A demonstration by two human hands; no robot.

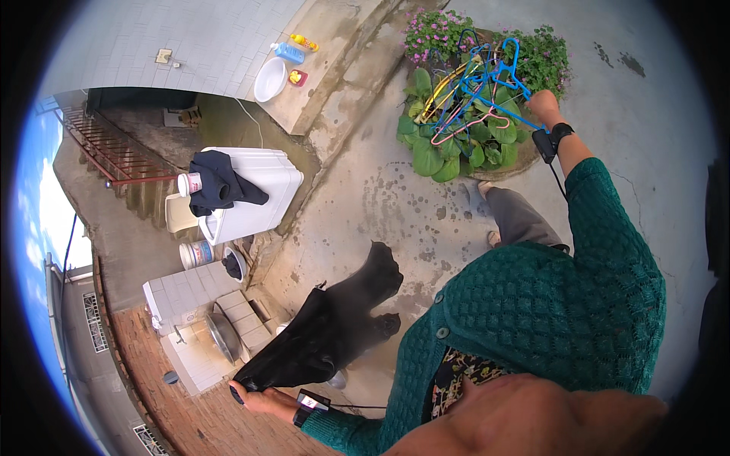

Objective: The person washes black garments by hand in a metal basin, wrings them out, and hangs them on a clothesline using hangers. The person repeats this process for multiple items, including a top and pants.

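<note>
My left hand point(265, 400) grips the waist end of black trousers point(342, 319), which hang stretched out with both legs loose. My right hand point(543, 106) is closed around a blue plastic clothes hanger point(504, 109). Beside and below that hanger, a tangle of other hangers, among them a pink hanger point(465, 130) and a yellow hanger point(450, 85), rests on the broad-leaved plants point(428, 157). Which hangers are hooked on one another cannot be told.
A white washing machine point(256, 182) carries a dark garment point(219, 182). Near it are a tiled sink counter point(188, 285), a metal basin point(223, 337) and a bucket point(197, 255). A white basin point(271, 80) and bottles stand on a concrete ledge point(319, 97). The concrete floor has wet spots.
</note>
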